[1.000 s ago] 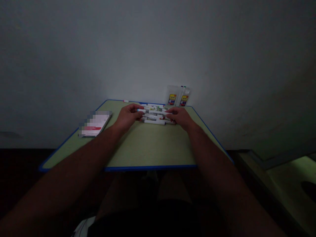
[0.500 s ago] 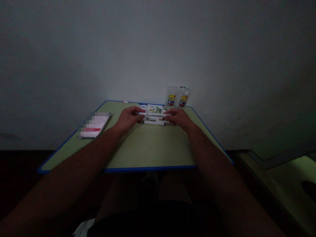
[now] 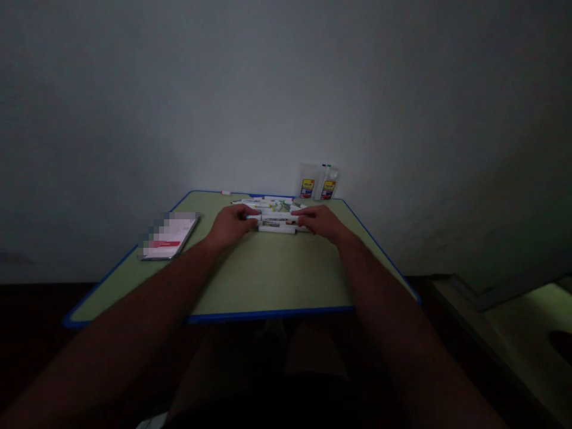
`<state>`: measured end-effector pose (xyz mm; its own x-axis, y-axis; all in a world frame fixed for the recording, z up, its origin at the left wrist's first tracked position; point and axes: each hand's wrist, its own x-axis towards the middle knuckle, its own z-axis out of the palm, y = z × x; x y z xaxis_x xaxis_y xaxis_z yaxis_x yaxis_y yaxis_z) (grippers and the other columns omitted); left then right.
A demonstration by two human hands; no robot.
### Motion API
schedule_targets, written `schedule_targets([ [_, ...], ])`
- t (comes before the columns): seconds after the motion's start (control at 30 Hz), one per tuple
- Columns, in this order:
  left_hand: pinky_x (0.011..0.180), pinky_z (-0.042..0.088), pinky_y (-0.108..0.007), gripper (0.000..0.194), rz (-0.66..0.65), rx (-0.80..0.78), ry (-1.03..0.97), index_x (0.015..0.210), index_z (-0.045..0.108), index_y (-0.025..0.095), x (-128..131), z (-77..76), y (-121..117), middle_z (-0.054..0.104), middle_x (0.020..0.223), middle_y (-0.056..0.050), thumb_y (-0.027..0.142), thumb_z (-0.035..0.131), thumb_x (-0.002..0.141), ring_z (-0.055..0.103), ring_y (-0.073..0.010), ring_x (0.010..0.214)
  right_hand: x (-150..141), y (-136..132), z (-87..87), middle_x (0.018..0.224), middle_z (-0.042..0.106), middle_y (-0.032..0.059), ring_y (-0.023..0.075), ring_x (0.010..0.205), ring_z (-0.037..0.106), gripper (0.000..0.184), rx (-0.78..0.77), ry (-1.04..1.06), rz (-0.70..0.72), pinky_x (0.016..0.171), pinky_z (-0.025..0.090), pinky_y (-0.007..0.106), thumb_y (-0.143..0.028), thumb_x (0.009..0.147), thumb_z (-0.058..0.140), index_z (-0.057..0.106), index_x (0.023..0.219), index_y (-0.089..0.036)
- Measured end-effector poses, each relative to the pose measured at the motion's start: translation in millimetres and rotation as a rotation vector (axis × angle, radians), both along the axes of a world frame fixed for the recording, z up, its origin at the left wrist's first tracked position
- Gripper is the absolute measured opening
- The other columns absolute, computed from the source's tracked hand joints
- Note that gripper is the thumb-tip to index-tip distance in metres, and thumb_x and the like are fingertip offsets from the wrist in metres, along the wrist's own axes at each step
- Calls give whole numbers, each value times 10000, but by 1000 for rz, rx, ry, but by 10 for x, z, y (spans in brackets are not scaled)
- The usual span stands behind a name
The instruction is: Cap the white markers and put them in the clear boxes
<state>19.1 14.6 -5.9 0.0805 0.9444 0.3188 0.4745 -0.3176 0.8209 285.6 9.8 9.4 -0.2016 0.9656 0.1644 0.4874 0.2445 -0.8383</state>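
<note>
A white marker with a blue-tinted left end lies level between my two hands. My left hand pinches that left end between thumb and fingers. At the other end, the fingers of my right hand close on the marker, partly covering its tip. Just below and in front, another white marker lies crosswise at the near side of a group of markers. Several more white markers are spread behind, some with coloured marks. Whether the held marker touches those under it, I cannot tell.
The pale green table has a blue edge and stands against a grey wall. A flat tablet-like object, partly blurred out, lies at left. Clear cases with two upright markers stand back right. A small pink-and-white item sits back left.
The whole view has shifted slightly, so the table appears lower. Both hands still hold the marker, which now appears closer to the front marker, and more of the scattered markers show behind it.
</note>
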Motion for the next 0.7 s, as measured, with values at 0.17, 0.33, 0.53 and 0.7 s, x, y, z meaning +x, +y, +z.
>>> schedule_targets([
  [0.17, 629, 463, -313, 157, -2, 51, 14, 813, 768, 192, -18, -13, 1, 705, 721, -37, 187, 760, 656, 604, -176, 640, 14, 40, -38, 733, 719, 39, 83, 519, 562, 163, -63, 159, -8, 449, 412, 188, -140, 791, 688, 725, 949, -127],
  [0.33, 631, 443, -302, 156, -28, 69, -21, 765, 772, 210, -37, -19, 5, 717, 733, -34, 183, 783, 612, 603, -179, 667, 62, 68, -50, 672, 703, 27, 79, 504, 556, 158, -47, 200, 15, 439, 410, 177, -216, 739, 756, 736, 875, -139],
  [0.53, 598, 441, -292, 169, -64, 28, -11, 798, 760, 184, -54, -20, 18, 693, 682, -20, 249, 785, 644, 586, -160, 609, 88, 68, -53, 620, 682, 19, 73, 473, 535, 153, -38, 212, 17, 446, 418, 185, -227, 727, 764, 728, 832, -121],
  [0.7, 607, 450, -292, 115, -89, 16, -32, 764, 742, 183, -46, -11, -2, 679, 618, -6, 226, 766, 661, 593, -155, 577, 104, 93, -82, 642, 702, 36, 90, 499, 590, 80, -63, 207, 16, 482, 469, 197, -193, 759, 745, 702, 761, -126],
])
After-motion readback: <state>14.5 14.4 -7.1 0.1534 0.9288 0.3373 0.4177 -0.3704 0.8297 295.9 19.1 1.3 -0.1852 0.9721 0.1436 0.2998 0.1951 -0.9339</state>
